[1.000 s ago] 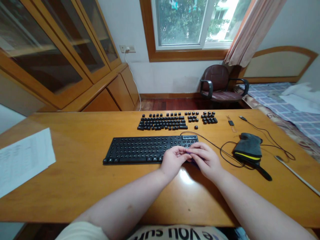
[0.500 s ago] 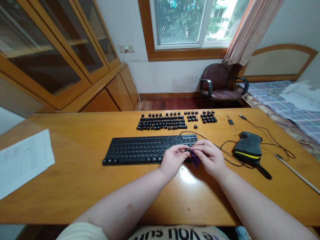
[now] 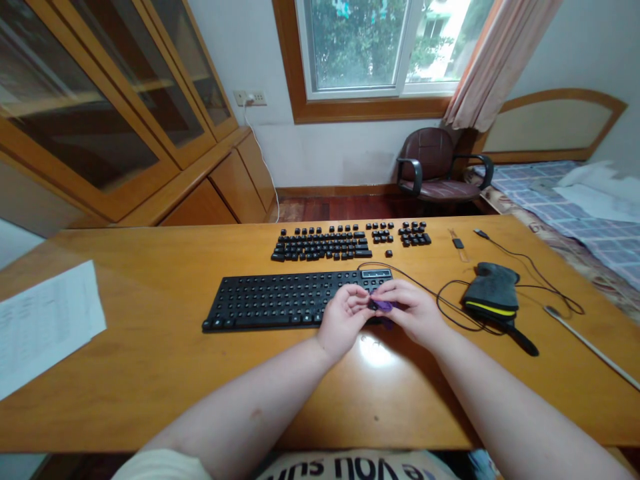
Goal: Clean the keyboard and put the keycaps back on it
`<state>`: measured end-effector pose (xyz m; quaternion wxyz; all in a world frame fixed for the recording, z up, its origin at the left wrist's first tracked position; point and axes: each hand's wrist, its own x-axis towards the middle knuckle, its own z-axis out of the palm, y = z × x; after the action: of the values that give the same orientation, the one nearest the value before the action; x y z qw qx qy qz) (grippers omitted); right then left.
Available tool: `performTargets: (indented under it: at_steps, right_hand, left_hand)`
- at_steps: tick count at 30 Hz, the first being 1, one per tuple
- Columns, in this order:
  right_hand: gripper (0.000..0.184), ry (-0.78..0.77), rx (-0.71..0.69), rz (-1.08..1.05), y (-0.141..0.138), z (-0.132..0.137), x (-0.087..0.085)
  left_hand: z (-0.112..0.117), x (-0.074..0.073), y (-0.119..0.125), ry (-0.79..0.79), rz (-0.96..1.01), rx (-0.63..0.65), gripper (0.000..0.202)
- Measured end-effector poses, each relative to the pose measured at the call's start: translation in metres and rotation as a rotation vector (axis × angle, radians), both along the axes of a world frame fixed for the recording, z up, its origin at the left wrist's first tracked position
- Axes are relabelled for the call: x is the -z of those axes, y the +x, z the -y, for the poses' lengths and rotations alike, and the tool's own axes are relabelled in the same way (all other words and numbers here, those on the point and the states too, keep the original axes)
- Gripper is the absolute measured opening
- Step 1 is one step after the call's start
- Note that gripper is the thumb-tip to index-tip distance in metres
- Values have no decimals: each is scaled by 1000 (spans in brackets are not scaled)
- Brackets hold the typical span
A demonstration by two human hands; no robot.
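Observation:
Over the right end of a black keyboard (image 3: 270,300) my two hands meet. My left hand (image 3: 344,317) is closed, its thumb and fingers pinching a small black keycap (image 3: 373,305) that is mostly hidden. A purple cloth (image 3: 384,305) is bunched in the pinched fingers of my right hand (image 3: 413,313), against the keycap. Most of the keyboard shows bare switches without caps, while a few long keys stay along its front edge. Loose black keycaps (image 3: 320,247) lie in keyboard order behind it.
On the right lie a grey pouch with a yellow stripe (image 3: 493,293), a black cable (image 3: 545,267), a white stick (image 3: 590,343) and a small keycap puller (image 3: 458,243). Paper sheets (image 3: 47,320) rest at the left. Beyond the desk stands a chair (image 3: 433,163).
The purple cloth now covers more of the keycap between my fingers. Both hands stay at the keyboard's right end, and the view has shifted slightly.

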<state>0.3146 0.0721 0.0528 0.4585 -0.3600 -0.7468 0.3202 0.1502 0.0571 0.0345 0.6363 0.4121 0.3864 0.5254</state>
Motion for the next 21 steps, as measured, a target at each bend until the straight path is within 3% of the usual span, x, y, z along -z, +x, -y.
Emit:
performTargets:
  at_steps: [4,9,12,15,18,21]
  right_hand:
    - [11,41,79,-53,-3,3,4]
    - [20,35,24,1,-4,5,2]
    - [18,69,76,29,3,3,-2]
    - [23,162,273,134,15,-3,-8]
    - [28,253,602,347,34,-15,-11]
    - [28,172,823,692,52,-27,-5]
  left_hand:
    - [0,0,0,25,-4,-24,31]
    - [1,-2,0,57,-2,-14,32]
    - [1,-1,0,87,-9,16,36]
    - [-1,-1,0,125,-31,10,32]
    - [-3,-1,-3,214,-96,-32,22]
    - [-4,-1,-5,315,-183,-98,19]
